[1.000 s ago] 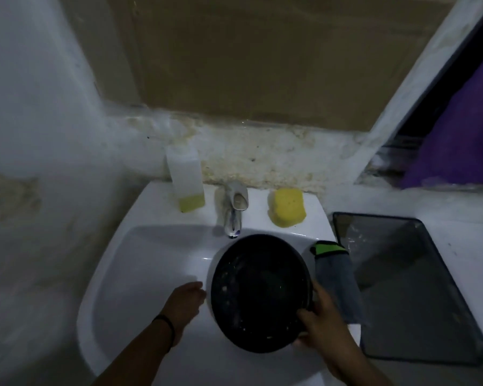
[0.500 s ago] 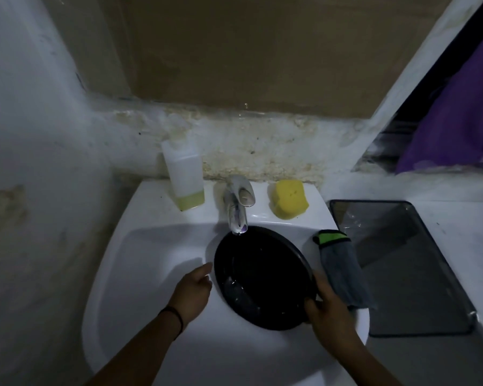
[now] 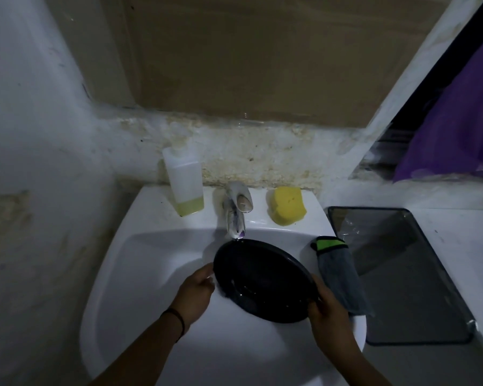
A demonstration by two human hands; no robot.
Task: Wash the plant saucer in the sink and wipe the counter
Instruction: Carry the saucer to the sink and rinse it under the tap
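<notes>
The round black plant saucer (image 3: 265,277) is tilted over the white sink (image 3: 140,274), its far rim just under the chrome tap (image 3: 236,213). A little water lies in its lower part. My right hand (image 3: 328,310) grips the saucer's near right rim. My left hand (image 3: 194,292) holds the saucer's left rim with curled fingers. A yellow sponge (image 3: 286,204) sits on the sink's back ledge. A grey cloth with a green band (image 3: 339,271) hangs over the sink's right edge.
A clear bottle with a little yellow liquid (image 3: 184,185) stands left of the tap. A dark glass tray (image 3: 402,274) lies on the white counter (image 3: 469,246) to the right. A purple cloth (image 3: 457,126) hangs at the far right. Stained walls close in at left and behind.
The saucer has moved back under the tap and tilted down toward me. My left hand has come up from the basin and taken its left rim.
</notes>
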